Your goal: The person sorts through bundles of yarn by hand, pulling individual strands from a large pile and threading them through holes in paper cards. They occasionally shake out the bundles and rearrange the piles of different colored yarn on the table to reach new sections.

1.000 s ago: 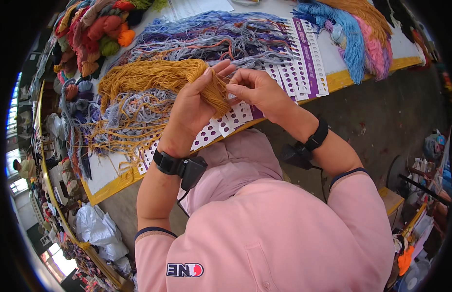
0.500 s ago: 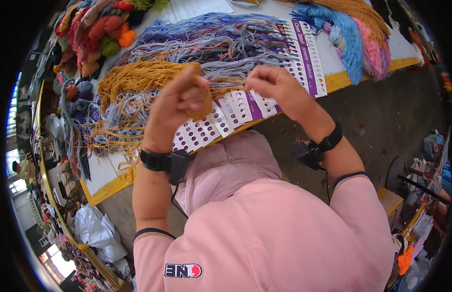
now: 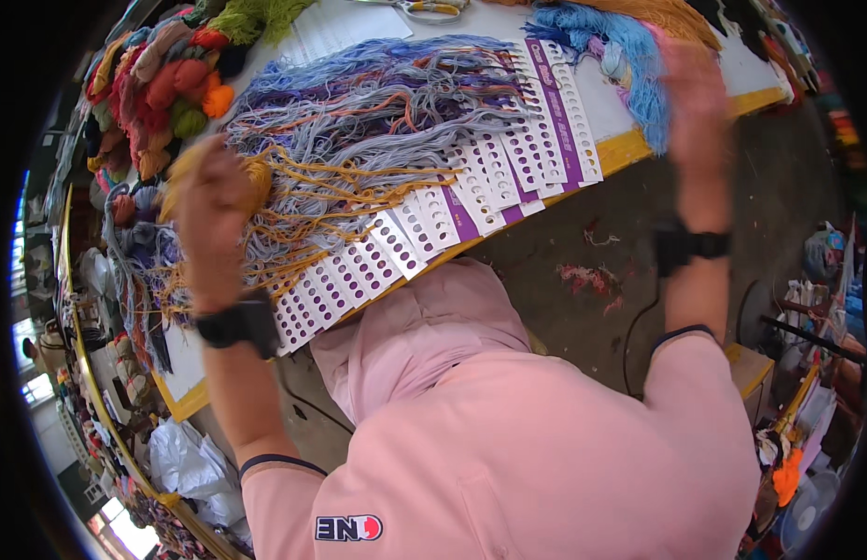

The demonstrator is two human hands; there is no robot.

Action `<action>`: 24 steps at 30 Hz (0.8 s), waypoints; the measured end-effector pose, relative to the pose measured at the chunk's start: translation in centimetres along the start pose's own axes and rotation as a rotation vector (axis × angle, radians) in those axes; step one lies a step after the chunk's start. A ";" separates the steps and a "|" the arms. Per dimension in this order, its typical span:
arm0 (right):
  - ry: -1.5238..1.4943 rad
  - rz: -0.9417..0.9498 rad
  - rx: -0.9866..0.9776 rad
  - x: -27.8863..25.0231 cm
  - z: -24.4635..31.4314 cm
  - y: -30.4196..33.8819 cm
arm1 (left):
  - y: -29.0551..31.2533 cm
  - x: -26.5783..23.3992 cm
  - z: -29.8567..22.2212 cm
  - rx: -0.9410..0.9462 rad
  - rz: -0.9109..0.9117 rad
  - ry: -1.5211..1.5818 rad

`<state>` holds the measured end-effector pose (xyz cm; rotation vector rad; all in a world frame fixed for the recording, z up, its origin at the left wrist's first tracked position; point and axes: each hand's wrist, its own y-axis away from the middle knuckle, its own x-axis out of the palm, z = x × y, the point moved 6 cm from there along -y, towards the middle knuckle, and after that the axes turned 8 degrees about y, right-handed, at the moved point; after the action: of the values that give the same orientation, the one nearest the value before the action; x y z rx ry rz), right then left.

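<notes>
At the left of the table my left hand (image 3: 214, 201), somewhat blurred, is closed round a bundle of mustard yarn (image 3: 258, 182). My right hand (image 3: 697, 107), smeared by motion, is raised at the right near the hanging light blue yarn (image 3: 634, 70); its fingers do not show clearly. Between my hands lies a fanned row of white punched thread cards (image 3: 396, 245), some with purple bands. Blue-grey, purple and rust threads (image 3: 387, 103) spread leftward from the cards' holes. Thin mustard strands (image 3: 359, 191) run to several nearer cards.
Scissors (image 3: 431, 9) lie at the far edge beside a printed sheet (image 3: 335, 28). Multicoloured yarn skeins (image 3: 167, 84) are heaped at the far left, with brown yarn (image 3: 648, 11) at the far right. Yellow tape (image 3: 629, 147) edges the table. Yarn scraps (image 3: 592, 278) litter the floor.
My left hand has moved left with the mustard bundle, uncovering strands and cards. My right hand has left the cards and swung up to the right.
</notes>
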<state>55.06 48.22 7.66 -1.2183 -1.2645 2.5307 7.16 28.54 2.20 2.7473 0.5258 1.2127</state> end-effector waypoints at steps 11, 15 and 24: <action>-0.638 1.054 0.108 16.0 7.5 7.2 | -2.3 9.8 20.3 -0.694 -0.033 -0.131; -0.607 1.088 0.157 16.3 7.5 6.8 | -3.5 9.2 21.5 -0.511 -0.044 -0.524; -0.422 1.077 0.062 16.4 8.4 6.4 | -4.3 9.6 21.7 -0.431 -0.102 -0.684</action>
<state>39.95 44.68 -4.08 -1.7356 -0.5757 3.6738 27.85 37.09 -6.77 2.4860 0.2760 0.2624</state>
